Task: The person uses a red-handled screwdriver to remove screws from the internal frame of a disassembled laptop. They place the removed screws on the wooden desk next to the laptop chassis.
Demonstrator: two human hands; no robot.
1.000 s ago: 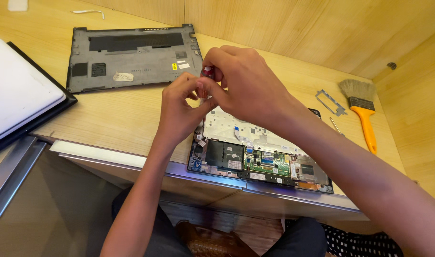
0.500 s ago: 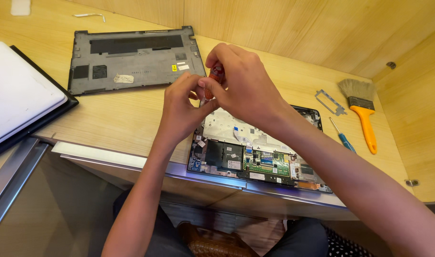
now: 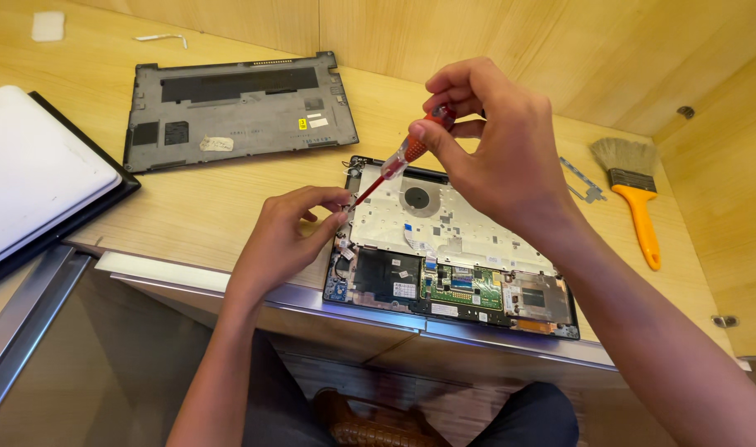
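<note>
Pinching the orange-and-clear handle of a small screwdriver (image 3: 398, 159) between thumb and fingertips, the right hand (image 3: 494, 145) hangs above the back edge of an opened laptop (image 3: 452, 248) and holds the tool tilted, its red shaft running down and to the left toward the laptop's rear left corner. The left hand (image 3: 291, 232) rests on the table (image 3: 204, 207) just beside that corner, its thumb and forefinger drawn together at the tip of the screwdriver; whether they grip a small part there is too small to tell. The laptop lies with its underside up and uncovered, showing a round fan near the back, a pale sheet over the middle, a green circuit board and dark components along the front edge, which sits at the near rim of the table. Its removed grey bottom cover (image 3: 237, 108) lies flat farther back and to the left, well apart from the hands. At the far left, a closed white laptop (image 3: 38, 174) sits on a dark pad. To the right of the opened machine lie a small metal bracket (image 3: 583, 182) and, beyond it, a paintbrush (image 3: 634, 194) with an orange handle and pale bristles.
</note>
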